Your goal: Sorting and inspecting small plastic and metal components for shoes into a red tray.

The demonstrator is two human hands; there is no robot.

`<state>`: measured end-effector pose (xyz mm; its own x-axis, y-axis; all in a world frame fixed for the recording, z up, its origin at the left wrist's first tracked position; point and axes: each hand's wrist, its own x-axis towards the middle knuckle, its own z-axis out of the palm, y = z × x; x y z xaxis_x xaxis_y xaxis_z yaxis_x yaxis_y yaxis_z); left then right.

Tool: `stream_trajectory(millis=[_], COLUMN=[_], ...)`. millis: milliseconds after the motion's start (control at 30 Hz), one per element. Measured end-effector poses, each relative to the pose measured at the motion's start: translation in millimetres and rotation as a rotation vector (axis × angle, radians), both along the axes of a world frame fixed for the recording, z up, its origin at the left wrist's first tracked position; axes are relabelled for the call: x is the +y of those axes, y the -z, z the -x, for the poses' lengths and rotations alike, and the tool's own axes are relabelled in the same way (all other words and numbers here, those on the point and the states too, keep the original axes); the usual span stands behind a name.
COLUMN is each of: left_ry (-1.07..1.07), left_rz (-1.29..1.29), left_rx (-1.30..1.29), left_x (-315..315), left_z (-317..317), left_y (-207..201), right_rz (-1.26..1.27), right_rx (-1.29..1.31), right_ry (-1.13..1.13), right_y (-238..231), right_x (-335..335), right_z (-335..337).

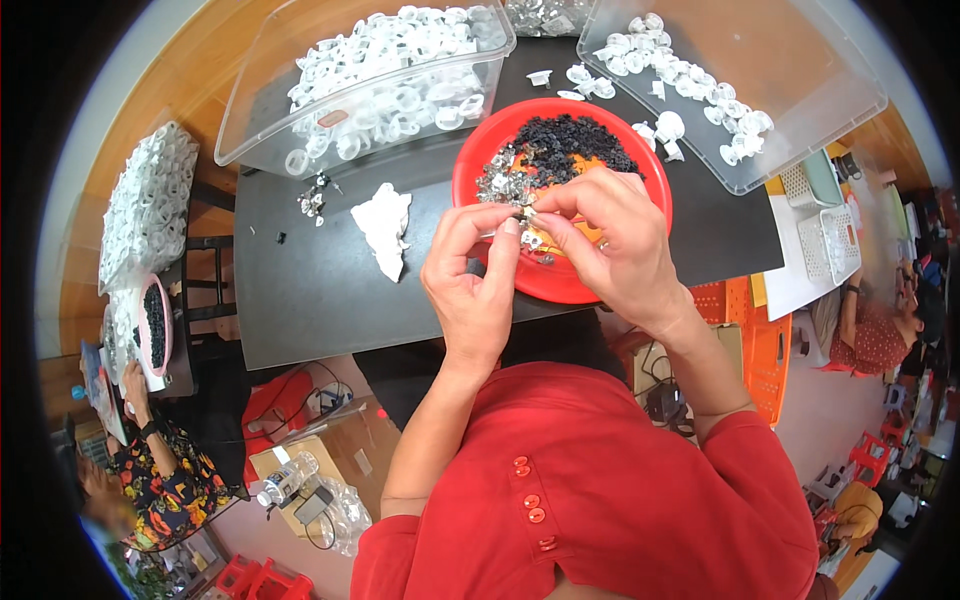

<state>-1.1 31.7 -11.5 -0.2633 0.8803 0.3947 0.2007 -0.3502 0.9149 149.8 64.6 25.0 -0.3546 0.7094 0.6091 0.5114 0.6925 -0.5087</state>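
Note:
My left hand (472, 282) and my right hand (622, 240) meet over the near left part of a round red basin (466, 185). Thumb and fingers of both are pinched together around a small part (526, 212), shiny and partly dark; the fingertips cover most of it, so its exact kind does not show. Beneath them in the basin lie a heap of small black pieces (580, 138) toward the back and a pile of silvery metal pieces (503, 182) on the left. Some orange-yellow surface shows between the piles.
A clear bin (235, 130) of white ring-shaped plastic parts stands at the back left of the dark table (310, 300). Another clear bin (800, 110) with white parts is at the back right. Crumpled white paper (382, 228) lies left of my hands. A co-worker (170, 470) sits far left.

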Motion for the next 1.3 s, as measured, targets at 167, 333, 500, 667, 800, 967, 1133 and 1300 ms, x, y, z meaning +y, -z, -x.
stream_trajectory(millis=[167, 333, 500, 667, 800, 967, 1133, 1300], left_ry=[0.138, 0.277, 0.436, 0.531, 0.534, 0.532, 0.515, 0.489], left_rz=[0.187, 0.336, 0.444, 0.501, 0.529, 0.529, 0.502, 0.493], left_rx=[-0.317, -0.518, -0.897, -0.999, -0.946, -0.984, -0.997, -1.014], left_x=[-4, -8, -4, -7, -7, -7, -6, -5], left_z=[2, 5, 6, 6, 8, 8, 8, 11], left_y=[-2, -10, -13, -14, -12, -10, -4, 2], right_rz=[-0.184, -0.275, -0.043, -0.031, -0.032, -0.074, -0.095, 0.011], right_rx=[-0.073, -0.156, -0.081, -0.122, -0.117, -0.119, -0.131, -0.018], right_ry=[-0.051, -0.086, -0.022, -0.003, 0.023, 0.013, 0.006, -0.069], right_y=[0, 1, -2, 2, 5, 3, 4, 2], right_x=[3, 7, 1, -9, -9, -10, -9, -8], right_z=[3, 1, -2, -2, -1, 4, 6, 5])
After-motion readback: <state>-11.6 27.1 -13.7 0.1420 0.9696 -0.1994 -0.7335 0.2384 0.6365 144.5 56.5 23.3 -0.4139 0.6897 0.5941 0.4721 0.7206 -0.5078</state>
